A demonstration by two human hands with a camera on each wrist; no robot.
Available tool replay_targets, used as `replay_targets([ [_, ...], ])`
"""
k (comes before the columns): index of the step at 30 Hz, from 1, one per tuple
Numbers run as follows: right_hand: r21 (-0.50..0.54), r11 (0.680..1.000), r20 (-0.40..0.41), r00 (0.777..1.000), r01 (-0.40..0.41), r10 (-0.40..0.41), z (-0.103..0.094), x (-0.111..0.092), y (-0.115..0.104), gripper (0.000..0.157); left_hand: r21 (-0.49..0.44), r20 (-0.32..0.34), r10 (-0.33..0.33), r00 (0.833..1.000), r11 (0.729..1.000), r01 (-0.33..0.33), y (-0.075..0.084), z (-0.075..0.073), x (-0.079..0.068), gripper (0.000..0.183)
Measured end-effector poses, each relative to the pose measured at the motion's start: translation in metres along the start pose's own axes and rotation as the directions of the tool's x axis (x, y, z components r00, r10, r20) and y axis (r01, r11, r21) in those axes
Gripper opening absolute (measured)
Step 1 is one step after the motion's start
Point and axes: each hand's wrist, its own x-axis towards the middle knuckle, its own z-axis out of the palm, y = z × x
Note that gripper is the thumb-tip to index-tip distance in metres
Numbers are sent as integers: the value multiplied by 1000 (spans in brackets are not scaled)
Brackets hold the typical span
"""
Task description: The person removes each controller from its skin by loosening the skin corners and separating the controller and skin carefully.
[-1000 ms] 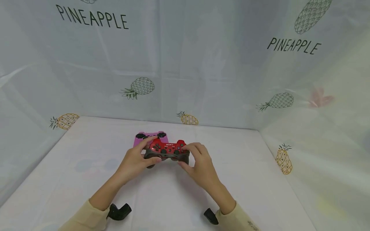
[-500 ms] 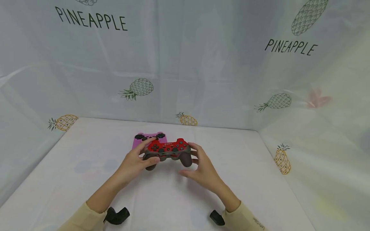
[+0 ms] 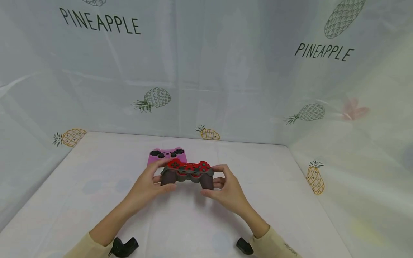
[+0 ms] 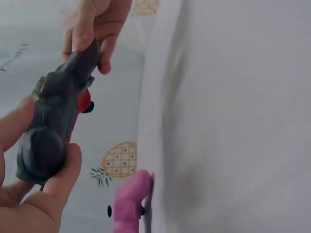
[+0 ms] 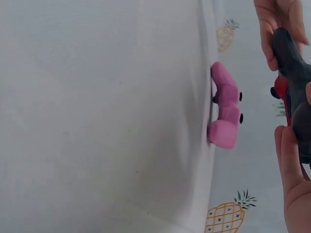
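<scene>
A red game controller (image 3: 188, 175) with a dark underside and dark grips is held up over the table, grips toward me. My left hand (image 3: 145, 186) holds its left end, index finger near the top edge and thumb by the left grip. On the other side, my right hand (image 3: 229, 190) holds the right end, thumb at the tip of the right grip. Both wrist views show the dark back of the controller (image 4: 53, 107), with fingers of each hand around its ends. Just behind it lies a pink controller (image 3: 167, 153) with black sticks and pads, partly covered in the head view.
A white cloth covers the table (image 3: 180, 222). Hanging sheets (image 3: 232, 71) printed with pineapples stand along the back and sides. Black camera mounts (image 3: 124, 247) stick out at both sleeves.
My right fingers first lay over the controller's right buttons, then loosened, and now hold its right grip. The red controller has tipped and come slightly lower, uncovering more of the pink one.
</scene>
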Motion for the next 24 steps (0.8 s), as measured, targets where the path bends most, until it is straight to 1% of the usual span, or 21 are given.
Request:
replay_targets([
  [2, 24, 999, -2, 1000, -26, 26, -1, -1, 2, 78, -10, 29, 28, 999, 1000, -28, -2, -2, -1, 92],
  [4, 43, 998, -5, 999, -41, 41, -2, -1, 3, 78, -11, 44, 47, 998, 999, -47, -4, -3, -3, 93],
  [7, 53, 998, 7, 999, -36, 36, -1, -1, 5, 80, 21, 36, 59, 998, 998, -60, -7, -5, -4, 90],
  [9, 46, 999, 27, 999, -20, 19, 0, -1, 6, 83, 35, 27, 52, 998, 998, -53, -9, -5, -5, 89],
  [12, 20, 1000, 62, 998, -22, 20, -1, -2, 8, 87, 39, 16, 39, 999, 998, -40, -12, -5, -4, 87],
  [14, -6, 999, 80, 996, -34, 34, -1, -3, 9, 86, 42, 15, 26, 1000, 999, -27, -14, -5, -3, 85],
  [17, -84, 995, 92, 994, -44, 52, -4, -4, 13, 82, 69, 41, 11, 999, 998, -14, -19, -5, -1, 82],
  [21, -214, 977, 118, 992, -25, 51, -7, -5, 20, 77, 159, 107, 1, 994, 987, -18, -27, -6, 2, 83],
  [24, -259, 966, 159, 986, 0, 43, -9, -3, 26, 73, 249, 141, -11, 990, 968, -25, -31, -8, 6, 80],
])
